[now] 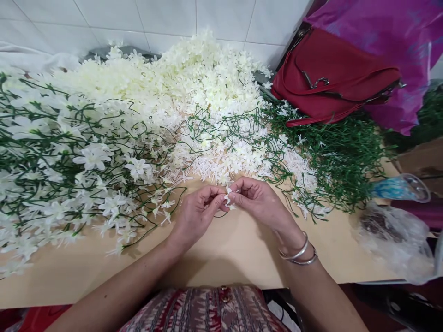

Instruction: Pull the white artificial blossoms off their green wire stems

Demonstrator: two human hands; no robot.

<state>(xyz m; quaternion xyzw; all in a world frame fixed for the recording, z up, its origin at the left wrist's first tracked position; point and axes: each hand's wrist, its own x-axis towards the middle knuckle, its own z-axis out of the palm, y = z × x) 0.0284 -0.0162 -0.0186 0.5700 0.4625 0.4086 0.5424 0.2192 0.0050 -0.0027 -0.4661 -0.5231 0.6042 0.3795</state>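
Note:
My left hand [199, 213] and my right hand [258, 199] meet over the middle of the tan table [221, 251]. Both pinch one small white artificial flower [228, 197] between their fingertips, and a thin green stem curves down from it beneath my left fingers. Two silver bangles [299, 254] sit on my right wrist. Just beyond my hands lies a big heap of loose white flowers [194, 83]. Green stems with white flowers fitted on them [69, 170] spread out to the left.
Bare green stems [341, 157] pile up at the right. A red handbag [332, 78] rests behind them against purple cloth [391, 32]. A clear plastic bag [394, 240] and a blue-filled cup [401, 188] lie at the right edge. White tiled wall stands behind.

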